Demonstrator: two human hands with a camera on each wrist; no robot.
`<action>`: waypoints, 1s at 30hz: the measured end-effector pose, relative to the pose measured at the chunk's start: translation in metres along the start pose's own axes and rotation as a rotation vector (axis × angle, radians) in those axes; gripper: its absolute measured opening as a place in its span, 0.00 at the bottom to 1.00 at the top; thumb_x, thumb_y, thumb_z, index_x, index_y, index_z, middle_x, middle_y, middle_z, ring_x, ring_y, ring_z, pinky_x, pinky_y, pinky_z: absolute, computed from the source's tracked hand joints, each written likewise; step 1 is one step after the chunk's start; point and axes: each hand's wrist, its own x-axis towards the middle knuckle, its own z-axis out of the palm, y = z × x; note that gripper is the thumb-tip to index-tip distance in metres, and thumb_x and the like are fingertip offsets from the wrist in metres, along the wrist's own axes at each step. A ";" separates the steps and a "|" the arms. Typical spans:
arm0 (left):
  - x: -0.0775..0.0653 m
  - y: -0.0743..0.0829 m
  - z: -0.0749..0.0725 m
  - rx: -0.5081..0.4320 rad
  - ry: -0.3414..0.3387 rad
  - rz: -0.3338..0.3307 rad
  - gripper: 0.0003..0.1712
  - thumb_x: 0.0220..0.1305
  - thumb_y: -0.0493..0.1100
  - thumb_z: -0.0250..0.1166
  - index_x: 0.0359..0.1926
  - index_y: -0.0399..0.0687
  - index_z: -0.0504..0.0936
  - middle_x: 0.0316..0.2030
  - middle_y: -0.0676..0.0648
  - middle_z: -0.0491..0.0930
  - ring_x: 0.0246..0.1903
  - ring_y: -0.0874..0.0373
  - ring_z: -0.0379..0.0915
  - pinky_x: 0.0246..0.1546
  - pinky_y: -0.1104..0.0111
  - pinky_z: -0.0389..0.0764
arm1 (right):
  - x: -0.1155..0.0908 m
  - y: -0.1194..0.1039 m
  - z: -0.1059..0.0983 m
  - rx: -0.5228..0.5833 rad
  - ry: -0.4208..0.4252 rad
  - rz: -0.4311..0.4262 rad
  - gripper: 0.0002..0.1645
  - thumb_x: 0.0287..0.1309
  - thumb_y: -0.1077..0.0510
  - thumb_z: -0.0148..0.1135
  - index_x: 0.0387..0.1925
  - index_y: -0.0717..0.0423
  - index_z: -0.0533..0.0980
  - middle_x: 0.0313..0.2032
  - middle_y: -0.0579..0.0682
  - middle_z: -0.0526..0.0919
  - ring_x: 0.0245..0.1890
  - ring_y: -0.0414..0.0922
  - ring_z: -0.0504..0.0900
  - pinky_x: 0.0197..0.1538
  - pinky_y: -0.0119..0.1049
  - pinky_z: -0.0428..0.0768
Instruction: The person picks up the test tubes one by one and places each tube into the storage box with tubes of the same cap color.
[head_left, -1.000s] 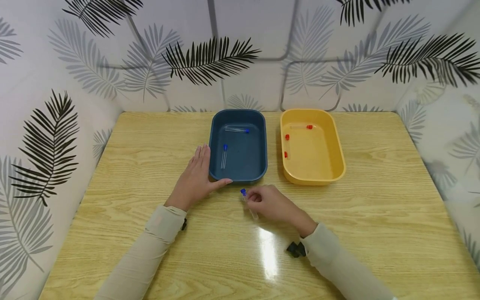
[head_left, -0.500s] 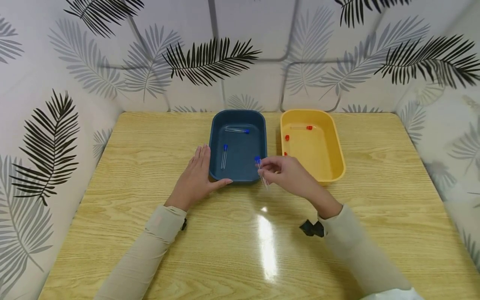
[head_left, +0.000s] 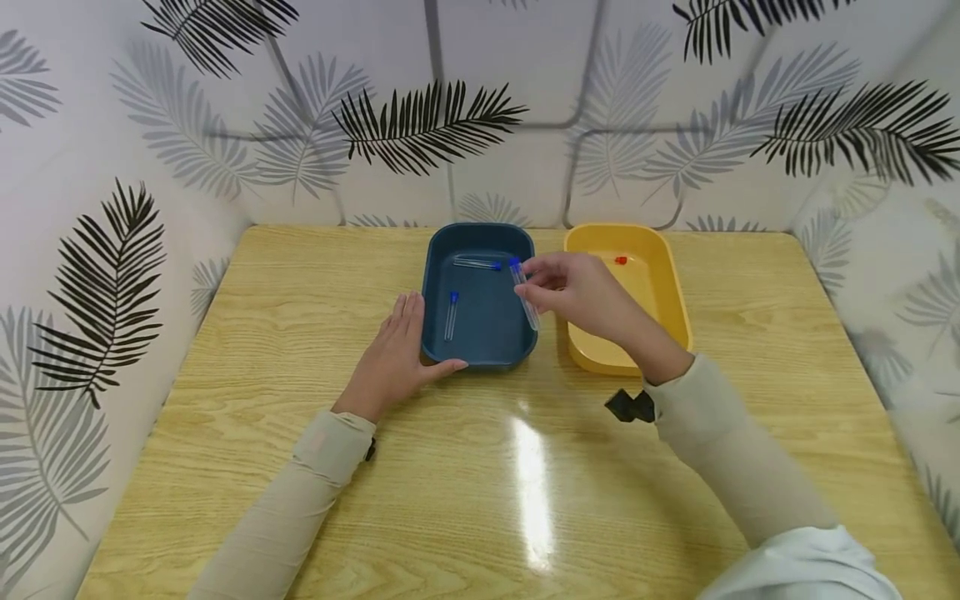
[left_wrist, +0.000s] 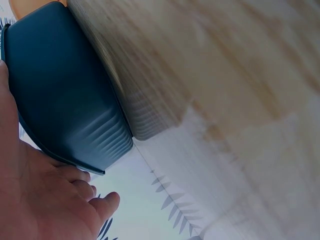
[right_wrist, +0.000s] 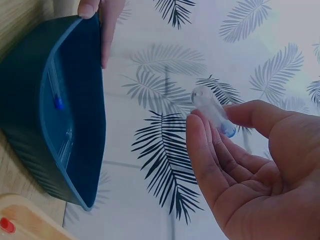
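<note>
My right hand (head_left: 573, 292) pinches a clear test tube (head_left: 527, 302) with a blue cap between thumb and fingers. It holds the tube tilted above the right side of the dark blue bin (head_left: 480, 363). In the right wrist view the tube (right_wrist: 211, 109) points its rounded end toward the camera. My left hand (head_left: 390, 358) rests against the bin's left front corner, fingers straight along its side and thumb at the front rim. Inside the bin lie two blue-capped test tubes, one crosswise at the back (head_left: 477, 263) and one lengthwise at the left (head_left: 451, 317).
To the right stands a yellow bin (head_left: 678, 312), partly hidden by my right hand and forearm. A red cap (head_left: 621, 260) shows inside it. Both bins sit on a wood-grain table (head_left: 420, 517), whose back edge meets a leaf-patterned backdrop (head_left: 270, 158).
My right hand has lifted the blue-capped test tube off the table area in front and carried it up and forward over the dark blue bin. My left hand has stayed on the bin.
</note>
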 end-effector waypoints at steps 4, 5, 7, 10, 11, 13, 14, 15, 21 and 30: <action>0.000 -0.001 0.001 0.002 0.005 0.001 0.68 0.46 0.84 0.43 0.72 0.43 0.33 0.72 0.44 0.34 0.70 0.56 0.22 0.68 0.58 0.41 | 0.016 0.001 -0.001 -0.014 0.003 0.020 0.20 0.60 0.54 0.60 0.50 0.62 0.76 0.34 0.50 0.83 0.31 0.43 0.81 0.38 0.36 0.79; 0.000 -0.002 0.001 0.004 0.007 0.001 0.68 0.46 0.84 0.43 0.72 0.43 0.33 0.72 0.45 0.34 0.70 0.56 0.22 0.68 0.59 0.41 | 0.020 0.000 -0.001 -0.017 0.002 0.028 0.20 0.60 0.54 0.59 0.51 0.62 0.76 0.34 0.50 0.83 0.31 0.43 0.81 0.38 0.37 0.79; 0.000 -0.003 0.002 0.008 0.007 0.001 0.68 0.46 0.84 0.43 0.72 0.43 0.33 0.72 0.45 0.34 0.70 0.56 0.22 0.68 0.59 0.41 | 0.029 0.001 -0.001 -0.019 -0.007 0.044 0.20 0.61 0.54 0.59 0.51 0.61 0.76 0.34 0.50 0.83 0.30 0.43 0.81 0.39 0.37 0.79; 0.000 -0.004 0.002 0.012 0.005 -0.001 0.67 0.46 0.84 0.42 0.72 0.44 0.32 0.72 0.45 0.33 0.69 0.56 0.21 0.68 0.59 0.41 | 0.042 0.004 -0.001 -0.021 -0.023 0.055 0.20 0.61 0.53 0.58 0.51 0.60 0.75 0.34 0.49 0.83 0.29 0.43 0.82 0.40 0.38 0.79; 0.000 -0.004 0.002 0.010 0.004 -0.001 0.67 0.46 0.84 0.42 0.72 0.44 0.33 0.72 0.44 0.34 0.69 0.56 0.21 0.68 0.59 0.41 | 0.047 0.005 -0.001 -0.025 -0.027 0.059 0.20 0.61 0.53 0.58 0.51 0.60 0.75 0.34 0.49 0.83 0.29 0.43 0.82 0.41 0.38 0.79; 0.001 -0.003 0.002 0.013 0.003 -0.001 0.68 0.46 0.84 0.42 0.72 0.43 0.33 0.72 0.44 0.34 0.69 0.56 0.22 0.68 0.59 0.41 | 0.056 0.009 0.000 -0.013 -0.033 0.067 0.19 0.62 0.53 0.58 0.51 0.60 0.75 0.35 0.50 0.83 0.30 0.43 0.83 0.42 0.38 0.79; 0.001 -0.003 0.002 0.013 0.005 0.000 0.68 0.46 0.84 0.42 0.72 0.43 0.33 0.72 0.44 0.34 0.69 0.56 0.22 0.68 0.59 0.41 | 0.060 0.010 0.001 -0.003 -0.033 0.070 0.19 0.62 0.54 0.58 0.50 0.60 0.75 0.35 0.50 0.83 0.30 0.43 0.83 0.43 0.38 0.79; 0.001 -0.003 0.002 0.012 0.008 0.000 0.68 0.46 0.84 0.42 0.72 0.43 0.33 0.72 0.44 0.34 0.69 0.56 0.22 0.68 0.58 0.41 | 0.064 0.011 0.002 0.014 -0.033 0.073 0.18 0.62 0.55 0.57 0.50 0.60 0.75 0.35 0.51 0.83 0.30 0.43 0.83 0.43 0.37 0.80; 0.004 -0.002 0.003 0.010 0.019 0.007 0.68 0.45 0.85 0.43 0.72 0.43 0.33 0.72 0.44 0.34 0.70 0.56 0.22 0.67 0.58 0.41 | 0.084 0.016 0.005 0.104 -0.006 0.128 0.21 0.63 0.57 0.57 0.54 0.64 0.72 0.37 0.54 0.82 0.32 0.45 0.83 0.42 0.34 0.80; 0.003 -0.005 0.004 0.013 0.009 -0.003 0.69 0.43 0.85 0.43 0.72 0.44 0.31 0.72 0.45 0.33 0.69 0.57 0.21 0.67 0.59 0.42 | 0.102 0.036 0.018 0.146 0.030 0.213 0.21 0.62 0.59 0.57 0.54 0.66 0.71 0.37 0.57 0.81 0.33 0.47 0.82 0.39 0.33 0.81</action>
